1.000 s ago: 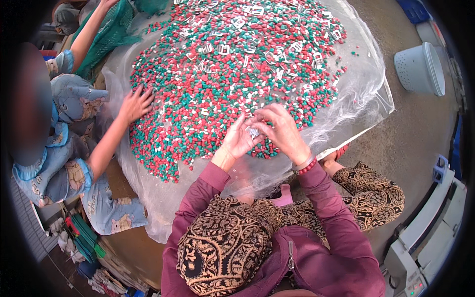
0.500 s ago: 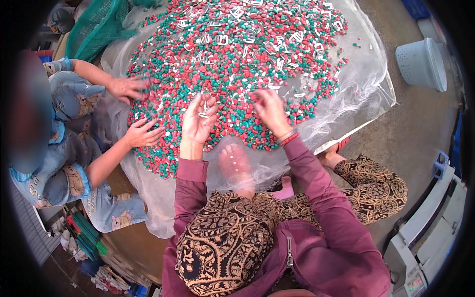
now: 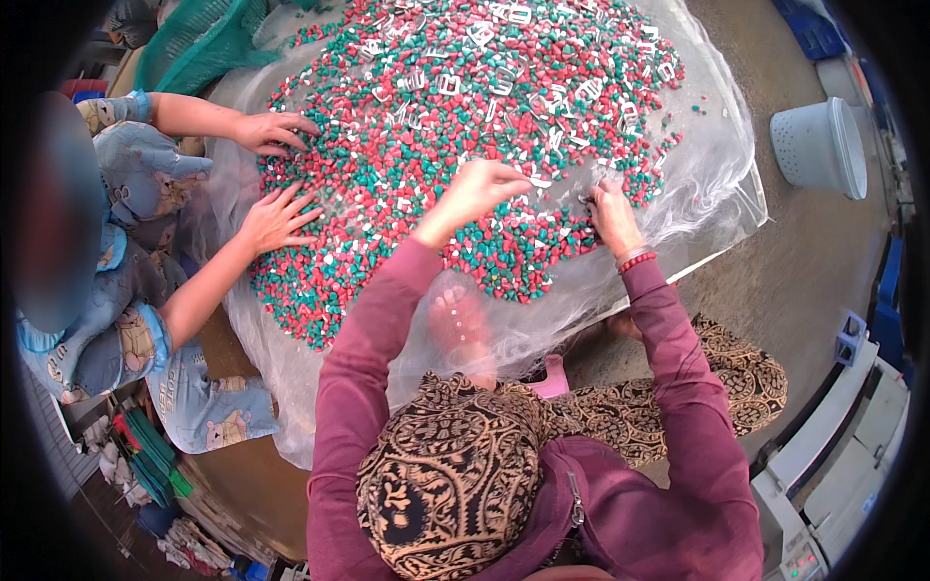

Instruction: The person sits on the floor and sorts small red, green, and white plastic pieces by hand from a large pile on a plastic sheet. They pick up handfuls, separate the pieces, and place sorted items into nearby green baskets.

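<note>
A wide pile of small red, green and white stone-like pieces point(image 3: 499, 266) covers a translucent plastic sheet point(image 3: 678, 228). White plastic buckles point(image 3: 449, 85) lie scattered over its far part. My left hand point(image 3: 477, 197) reaches over the middle of the pile, fingers pinched together on a white plastic piece point(image 3: 540, 181). Farther right, at a thinly covered patch, my right hand point(image 3: 614, 218) has its fingers closed close to the sheet. Whatever is in that grip is too small to make out.
At the left, another person's hands point(image 3: 276, 133) rest on the pile's edge. A green mesh basket point(image 3: 199, 48) stands at the far left, a pale perforated bucket point(image 3: 819, 150) at the right. My foot point(image 3: 460, 320) shows through the near sheet, beside a pink stool point(image 3: 552, 376).
My left hand, palm up with white pieces before, has turned over and moved right across the pile. My right hand has shifted right. The other person's hands have moved slightly.
</note>
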`<state>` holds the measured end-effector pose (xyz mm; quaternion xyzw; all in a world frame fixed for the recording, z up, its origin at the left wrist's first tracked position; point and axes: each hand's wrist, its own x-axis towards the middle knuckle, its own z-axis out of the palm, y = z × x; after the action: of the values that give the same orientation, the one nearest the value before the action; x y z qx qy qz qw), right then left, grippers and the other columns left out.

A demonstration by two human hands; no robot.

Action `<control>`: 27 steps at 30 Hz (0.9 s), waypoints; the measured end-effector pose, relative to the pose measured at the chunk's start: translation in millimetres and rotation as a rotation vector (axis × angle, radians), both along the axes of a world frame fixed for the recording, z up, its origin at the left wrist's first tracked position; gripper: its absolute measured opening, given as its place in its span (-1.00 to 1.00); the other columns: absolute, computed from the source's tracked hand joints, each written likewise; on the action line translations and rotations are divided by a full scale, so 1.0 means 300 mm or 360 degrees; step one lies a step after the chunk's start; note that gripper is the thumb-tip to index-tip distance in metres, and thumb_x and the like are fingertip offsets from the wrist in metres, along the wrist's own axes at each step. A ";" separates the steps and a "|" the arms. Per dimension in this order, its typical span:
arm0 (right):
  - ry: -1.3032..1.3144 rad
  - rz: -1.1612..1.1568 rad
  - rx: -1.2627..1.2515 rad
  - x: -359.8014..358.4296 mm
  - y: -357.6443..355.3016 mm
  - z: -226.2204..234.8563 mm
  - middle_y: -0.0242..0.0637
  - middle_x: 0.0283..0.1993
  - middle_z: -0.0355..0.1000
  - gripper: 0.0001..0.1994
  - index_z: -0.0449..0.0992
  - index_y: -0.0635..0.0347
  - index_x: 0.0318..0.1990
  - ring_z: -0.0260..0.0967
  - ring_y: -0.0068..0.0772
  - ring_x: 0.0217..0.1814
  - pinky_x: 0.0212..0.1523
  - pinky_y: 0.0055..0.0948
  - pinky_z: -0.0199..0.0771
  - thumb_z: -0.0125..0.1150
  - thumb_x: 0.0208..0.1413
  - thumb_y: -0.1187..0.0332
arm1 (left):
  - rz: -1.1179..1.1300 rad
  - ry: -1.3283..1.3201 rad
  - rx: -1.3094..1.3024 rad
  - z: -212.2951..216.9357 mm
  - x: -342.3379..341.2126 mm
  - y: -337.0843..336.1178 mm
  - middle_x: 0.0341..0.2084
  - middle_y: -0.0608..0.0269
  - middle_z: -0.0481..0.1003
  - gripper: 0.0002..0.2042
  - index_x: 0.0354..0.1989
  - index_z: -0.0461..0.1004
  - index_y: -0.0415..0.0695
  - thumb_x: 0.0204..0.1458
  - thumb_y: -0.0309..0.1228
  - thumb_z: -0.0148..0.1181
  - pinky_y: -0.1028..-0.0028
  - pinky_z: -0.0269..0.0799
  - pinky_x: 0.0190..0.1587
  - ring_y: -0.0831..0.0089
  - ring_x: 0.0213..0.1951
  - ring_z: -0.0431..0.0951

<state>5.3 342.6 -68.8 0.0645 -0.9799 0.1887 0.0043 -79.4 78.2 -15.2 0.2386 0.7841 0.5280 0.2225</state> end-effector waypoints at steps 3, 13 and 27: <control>0.0028 -0.0064 0.0054 0.012 -0.015 0.013 -0.08 -0.32 0.31 -0.86 0.39 0.29 -0.40 0.32 -0.04 -0.14 -0.17 -0.18 0.36 0.13 -0.21 0.56 | -0.0303 0.0674 -0.0808 -0.028 -0.012 0.145 -0.40 0.05 0.48 -0.83 -0.33 0.54 -0.24 -0.07 -0.42 0.19 0.24 0.43 -0.34 0.12 -0.36 0.54; -0.0165 -0.0746 -0.0668 -0.004 0.076 0.089 -0.09 -0.37 0.41 -0.70 0.48 0.15 -0.12 0.42 -0.18 -0.29 -0.20 -0.27 0.42 0.14 -0.09 0.53 | -0.0280 0.0814 -0.0928 -0.062 0.022 0.180 -0.37 -0.05 0.44 -0.85 -0.41 0.46 -0.27 -0.14 -0.45 0.15 0.16 0.46 -0.31 0.06 -0.35 0.54; -0.0090 -0.0049 0.0283 -0.134 0.084 0.032 -0.01 -0.12 0.30 -0.83 0.36 0.30 -0.25 0.29 -0.05 0.00 -0.11 -0.21 0.40 0.03 -0.06 0.53 | 0.0463 -0.1477 0.1047 0.149 0.045 -0.014 -0.54 0.33 0.31 -0.70 -0.29 0.41 -0.28 0.08 -0.28 -0.16 0.65 0.03 -0.72 0.64 -0.65 0.21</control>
<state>-35.0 367.7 -59.4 0.0440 -0.9934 0.1025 -0.0263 -65.8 73.9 29.4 -0.0711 0.4243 0.8179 0.3820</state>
